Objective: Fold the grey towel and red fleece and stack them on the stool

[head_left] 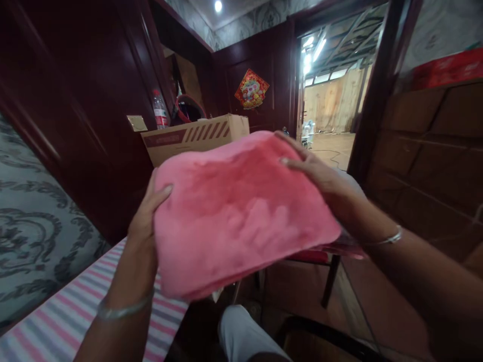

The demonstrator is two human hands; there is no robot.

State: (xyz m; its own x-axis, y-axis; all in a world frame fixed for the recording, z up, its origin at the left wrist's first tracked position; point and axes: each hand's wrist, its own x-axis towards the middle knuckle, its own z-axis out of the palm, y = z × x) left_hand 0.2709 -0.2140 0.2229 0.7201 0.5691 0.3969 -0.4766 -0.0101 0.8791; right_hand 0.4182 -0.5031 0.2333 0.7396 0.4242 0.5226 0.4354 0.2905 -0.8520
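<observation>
A folded pink plush cloth (234,216) with a fuzzy surface is held up in front of me, lifted above the striped surface. My left hand (145,216) grips its left edge, thumb on the near face and fingers behind. At its upper right edge, my right hand (311,168) pinches the cloth with the thumb on top and the other fingers mostly hidden underneath. The layered lower edge of the cloth tilts up toward the right. Slight motion blur softens its outline.
A pink-and-grey striped cover (94,296) lies at the lower left. Behind the cloth stands a cardboard box (204,133), with a plastic bottle (160,113) near it. Stacked boxes (426,130) line the right side, beside an open doorway (332,100). A chair (330,281) is below.
</observation>
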